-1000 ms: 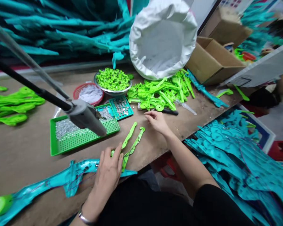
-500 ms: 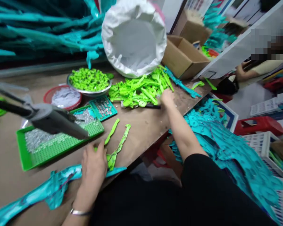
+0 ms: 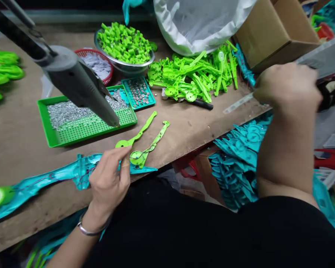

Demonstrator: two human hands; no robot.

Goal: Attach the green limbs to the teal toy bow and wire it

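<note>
My left hand [image 3: 108, 178] is over the bench, thumb and forefinger pinched together at the lower edge of a flat lime-green plastic arm with a round end [image 3: 123, 143]. What is between the fingertips is hidden. Beside it lies a second green arm [image 3: 147, 150] with thin wire along it. Under the hand stretches a long turquoise sword-shaped shell [image 3: 58, 174], wires inside and a green disc on its left end. My right hand [image 3: 289, 87], closed and motion-blurred, is raised at the bench's right edge. A pale blurred strip [image 3: 238, 103] shows by its fingers; I cannot tell if it is held.
A grey tool [image 3: 78, 83] hangs above a green tray [image 3: 93, 134] of small metal parts. Behind are a teal tray [image 3: 152, 100], a red basket [image 3: 110, 76], a metal bowl [image 3: 131, 69], a green parts pile [image 3: 195, 76], a white sack [image 3: 167, 33] and a carton [image 3: 262, 37].
My right hand has moved right and up, away from the green parts pile. My left hand has shifted slightly, showing more of the green arm's round end. The view has tilted down.
</note>
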